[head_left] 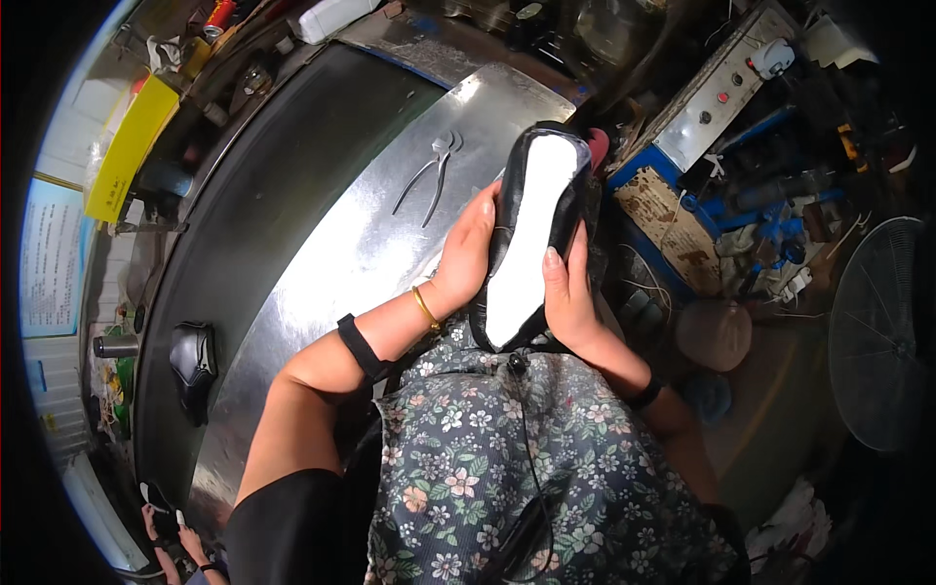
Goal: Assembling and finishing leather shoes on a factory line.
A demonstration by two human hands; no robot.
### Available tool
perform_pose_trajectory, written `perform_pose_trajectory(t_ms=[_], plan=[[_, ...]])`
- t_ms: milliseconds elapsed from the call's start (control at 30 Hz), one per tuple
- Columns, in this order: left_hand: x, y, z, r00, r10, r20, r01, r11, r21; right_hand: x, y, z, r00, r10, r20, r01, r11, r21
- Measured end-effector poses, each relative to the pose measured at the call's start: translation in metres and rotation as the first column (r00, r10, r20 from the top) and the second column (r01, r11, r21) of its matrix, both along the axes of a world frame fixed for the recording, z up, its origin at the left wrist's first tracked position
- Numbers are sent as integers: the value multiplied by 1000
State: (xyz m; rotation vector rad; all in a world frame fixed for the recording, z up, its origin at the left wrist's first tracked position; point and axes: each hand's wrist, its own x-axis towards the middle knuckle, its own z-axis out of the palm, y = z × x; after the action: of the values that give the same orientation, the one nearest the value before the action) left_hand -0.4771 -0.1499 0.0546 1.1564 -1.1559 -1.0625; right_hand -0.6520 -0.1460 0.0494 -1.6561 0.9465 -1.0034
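Observation:
A black shoe upper [536, 224] is held bottom side up in front of my chest, its long white insole facing me. The wide end points away and the narrow end lies near my apron. My left hand [470, 246] grips its left side, fingers along the black edge. From the right, my right hand [573, 297] closes on it, thumb resting by the white insole and fingers along the side. Both hands' far fingertips are partly hidden by the shoe. Metal lasting pliers [432, 177] lie with handles spread on the shiny metal table [327, 244], left of my hands.
A dark conveyor belt [263, 166] curves along the left, carrying another black shoe [193, 363]. A co-worker's hands [180, 536] hold something dark at the lower left. On the right stand a blue machine with a control panel [717, 97] and a fan [877, 331].

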Motion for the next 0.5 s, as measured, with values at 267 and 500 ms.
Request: perform_pose_trajectory(t_ms=[267,500], plan=[[0,-72,57,914,-242,-324,297,946,132,-33,-21,3,979,191,78,-202,960,191],[-20,-77,38,932,-313,181,335,936,-108,-18,-106,53,849,11,528,-272,866,420]])
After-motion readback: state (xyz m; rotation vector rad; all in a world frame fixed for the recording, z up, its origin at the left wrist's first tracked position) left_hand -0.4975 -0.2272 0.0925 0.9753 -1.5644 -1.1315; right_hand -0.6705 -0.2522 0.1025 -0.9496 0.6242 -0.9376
